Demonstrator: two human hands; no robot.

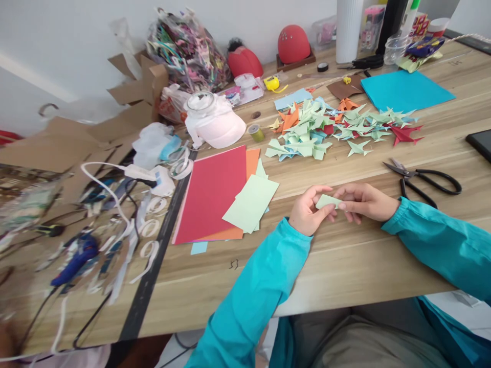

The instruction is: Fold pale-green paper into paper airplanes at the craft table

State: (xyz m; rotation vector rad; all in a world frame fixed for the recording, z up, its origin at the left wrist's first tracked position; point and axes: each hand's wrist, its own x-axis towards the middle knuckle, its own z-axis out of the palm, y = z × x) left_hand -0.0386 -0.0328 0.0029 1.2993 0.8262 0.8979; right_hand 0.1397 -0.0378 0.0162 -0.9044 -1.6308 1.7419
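Between my two hands is a small folded piece of pale green paper (pixel 327 201), held just above the wooden table. My left hand (pixel 308 208) pinches its left side between thumb and fingers. My right hand (pixel 362 200) grips its right end, thumb on top. To the left lie pale green paper sheets (pixel 251 203) on a stack of red paper (pixel 217 197) with orange edges showing. Beyond my hands spreads a pile of folded paper cranes (pixel 307 128) in green, orange, blue and red. Black-handled scissors (pixel 422 179) rest near my right wrist.
A blue paper sheet (pixel 406 91) lies at the back right, and a dark device (pixel 481 145) at the right edge. Left of the black strip are a blue glue gun (pixel 76 258), cables and a power strip (pixel 149 179). A white cap (pixel 218 120) stands behind the red paper.
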